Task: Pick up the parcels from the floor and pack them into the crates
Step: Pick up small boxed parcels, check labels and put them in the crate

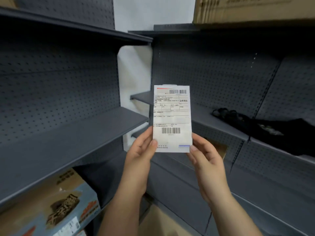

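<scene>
My left hand point(141, 150) and right hand point(204, 155) reach up from below, palms turned inward. Each pinches a lower corner of the parcel point(172, 116) between thumb and fingers. The parcel stands upright in the air between them, label toward me.

Finding: one parcel is off the floor and in hand, not yet packed. Neither a crate nor the floor is in view, so I cannot count what remains.

Behind stand grey shelves point(68, 133), with a printed box point(56, 206) low on the left and a black bundle point(255, 123) on the right shelf.
</scene>
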Tool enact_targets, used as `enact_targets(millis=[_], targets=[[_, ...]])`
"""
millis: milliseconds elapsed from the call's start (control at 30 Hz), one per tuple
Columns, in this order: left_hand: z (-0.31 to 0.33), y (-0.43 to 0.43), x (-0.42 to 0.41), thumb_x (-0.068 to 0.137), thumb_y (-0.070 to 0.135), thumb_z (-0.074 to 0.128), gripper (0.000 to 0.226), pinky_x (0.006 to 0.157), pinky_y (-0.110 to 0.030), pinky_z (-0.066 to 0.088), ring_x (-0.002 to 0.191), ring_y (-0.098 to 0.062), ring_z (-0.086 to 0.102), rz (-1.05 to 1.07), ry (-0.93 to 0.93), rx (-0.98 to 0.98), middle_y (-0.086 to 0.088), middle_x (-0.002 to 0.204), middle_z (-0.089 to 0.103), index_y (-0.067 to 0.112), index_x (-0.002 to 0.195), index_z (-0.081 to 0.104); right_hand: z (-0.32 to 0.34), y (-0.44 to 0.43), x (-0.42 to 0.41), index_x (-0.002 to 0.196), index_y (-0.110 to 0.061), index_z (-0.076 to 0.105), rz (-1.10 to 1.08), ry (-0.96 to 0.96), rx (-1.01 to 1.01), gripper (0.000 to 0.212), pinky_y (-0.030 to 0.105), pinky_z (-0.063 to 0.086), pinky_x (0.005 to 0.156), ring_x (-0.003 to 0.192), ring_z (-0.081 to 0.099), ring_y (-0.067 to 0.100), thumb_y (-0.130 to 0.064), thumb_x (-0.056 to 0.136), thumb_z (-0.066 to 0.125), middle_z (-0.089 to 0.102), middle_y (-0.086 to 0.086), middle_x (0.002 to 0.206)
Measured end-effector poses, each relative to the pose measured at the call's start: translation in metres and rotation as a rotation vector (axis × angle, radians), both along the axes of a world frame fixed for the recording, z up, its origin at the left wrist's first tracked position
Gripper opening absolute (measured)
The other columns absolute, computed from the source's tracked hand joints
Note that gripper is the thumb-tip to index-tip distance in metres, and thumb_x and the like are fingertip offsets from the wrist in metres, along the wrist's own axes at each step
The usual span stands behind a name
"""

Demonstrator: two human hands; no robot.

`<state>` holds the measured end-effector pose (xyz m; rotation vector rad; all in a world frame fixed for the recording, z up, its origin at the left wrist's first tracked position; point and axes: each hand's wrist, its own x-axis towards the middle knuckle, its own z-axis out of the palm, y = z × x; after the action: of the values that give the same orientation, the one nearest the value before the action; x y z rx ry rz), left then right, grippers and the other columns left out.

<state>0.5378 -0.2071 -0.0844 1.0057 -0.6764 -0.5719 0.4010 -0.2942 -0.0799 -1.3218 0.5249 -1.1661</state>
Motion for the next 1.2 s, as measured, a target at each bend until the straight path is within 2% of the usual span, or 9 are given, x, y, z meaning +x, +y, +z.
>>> enact_targets(millis=[133,267,367,533,667,767,900,1033,1200], targets=[[0.041,0.008,0.0,0.098,0.004,0.055,0.039,0.107,-0.033,0.049,0.123,-0.016,0.064,0.025,-0.045,-0.078,0.003,0.125,0.072,0.019,0.133,0.06,0.034,0.002,0.003,0.122,-0.017,0.067,0.056,-0.076,-0.071,0.031,0.047,0.044,0.109,0.12,0.063,0.017,-0.004,0.096,0.059,0.071,-0.001,0.122],[0.067,0.016,-0.004,0.098,0.004,0.056,0.037,0.108,-0.037,0.047,0.123,-0.018,0.064,0.075,-0.09,-0.104,0.001,0.125,0.072,0.022,0.129,0.061,0.059,0.002,0.003,0.124,-0.018,0.067,0.126,-0.119,-0.109,0.032,0.047,0.043,0.11,0.121,0.063,0.016,-0.004,0.096,0.059,0.071,-0.001,0.123],[0.079,0.019,-0.012,0.098,0.006,0.057,0.037,0.106,-0.037,0.048,0.123,-0.018,0.064,0.132,-0.139,-0.111,0.001,0.126,0.071,0.025,0.13,0.06,0.072,-0.002,-0.001,0.125,-0.017,0.066,0.172,-0.16,-0.127,0.034,0.046,0.043,0.11,0.121,0.062,0.015,-0.003,0.096,0.059,0.07,-0.001,0.124],[0.096,0.025,-0.035,0.099,0.009,0.059,0.037,0.11,-0.037,0.046,0.123,-0.011,0.063,0.273,-0.184,-0.134,0.009,0.126,0.07,0.028,0.13,0.063,0.089,-0.009,-0.009,0.13,-0.017,0.064,0.29,-0.186,-0.163,0.036,0.048,0.043,0.111,0.124,0.061,0.017,-0.004,0.096,0.059,0.069,0.001,0.127],[0.103,0.031,-0.059,0.097,0.01,0.062,0.036,0.11,-0.041,0.045,0.125,-0.014,0.061,0.372,-0.195,-0.15,0.005,0.128,0.07,0.027,0.128,0.065,0.096,-0.011,-0.023,0.129,-0.016,0.063,0.371,-0.21,-0.155,0.036,0.047,0.043,0.111,0.123,0.061,0.016,-0.002,0.097,0.058,0.07,0.0,0.126],[0.1,0.038,-0.078,0.095,0.008,0.063,0.036,0.11,-0.041,0.045,0.125,-0.017,0.062,0.446,-0.189,-0.158,0.003,0.127,0.07,0.024,0.127,0.066,0.095,-0.01,-0.035,0.129,-0.015,0.063,0.443,-0.213,-0.137,0.037,0.045,0.045,0.109,0.121,0.062,0.015,-0.001,0.096,0.059,0.07,-0.001,0.124],[0.085,0.054,-0.108,0.092,0.005,0.063,0.038,0.111,-0.042,0.045,0.125,-0.018,0.062,0.55,-0.16,-0.156,0.001,0.126,0.071,0.018,0.128,0.065,0.081,-0.003,-0.052,0.124,-0.017,0.064,0.54,-0.226,-0.093,0.038,0.035,0.05,0.104,0.118,0.065,0.013,0.005,0.094,0.058,0.072,-0.002,0.121],[0.058,0.079,-0.143,0.085,0.013,0.066,0.047,0.112,-0.047,0.044,0.125,-0.022,0.062,0.663,-0.131,-0.106,-0.004,0.128,0.07,0.014,0.131,0.063,0.052,0.013,-0.066,0.124,-0.017,0.064,0.668,-0.2,-0.032,0.04,0.03,0.051,0.102,0.117,0.065,0.014,0.007,0.092,0.057,0.072,-0.001,0.12],[0.024,0.124,-0.18,0.085,0.017,0.068,0.047,0.109,-0.053,0.046,0.123,-0.026,0.063,0.833,-0.09,0.0,-0.004,0.127,0.07,0.018,0.132,0.064,0.021,0.045,-0.076,0.125,-0.013,0.063,0.87,-0.142,0.021,0.041,0.029,0.053,0.098,0.118,0.065,0.016,0.009,0.091,0.057,0.072,0.001,0.121]])
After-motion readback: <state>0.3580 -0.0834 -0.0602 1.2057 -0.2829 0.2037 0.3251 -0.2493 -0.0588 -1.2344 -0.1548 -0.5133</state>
